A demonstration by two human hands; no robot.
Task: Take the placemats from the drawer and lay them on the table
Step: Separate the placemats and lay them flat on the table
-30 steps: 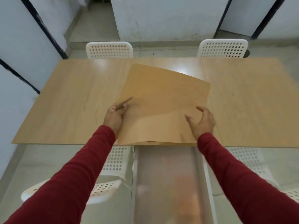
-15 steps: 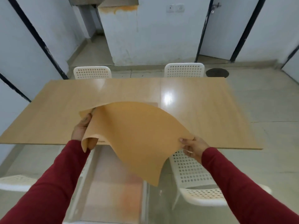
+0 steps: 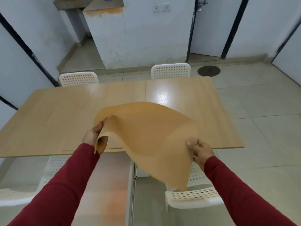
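Note:
A thin tan placemat (image 3: 149, 136) hangs bowed in the air over the near edge of the wooden table (image 3: 57, 115). My left hand (image 3: 96, 137) pinches its curled left edge. Its right edge is gripped by my right hand (image 3: 199, 151). The mat's lower corner droops below the table edge, in front of a white chair. A second flat tan sheet seems to lie on the table near the front edge (image 3: 91, 148), mostly hidden behind the lifted mat.
White perforated chairs stand at the far side (image 3: 79, 78) (image 3: 170, 70) and on the near side (image 3: 193, 198) (image 3: 14, 198). A grey metal surface (image 3: 105, 190) lies below between my arms. White walls and a door are behind.
The placemat lay flat on the table a second ago; both hands have lifted it off and carried it to the right, bowing it. My view has tilted up and shifted right.

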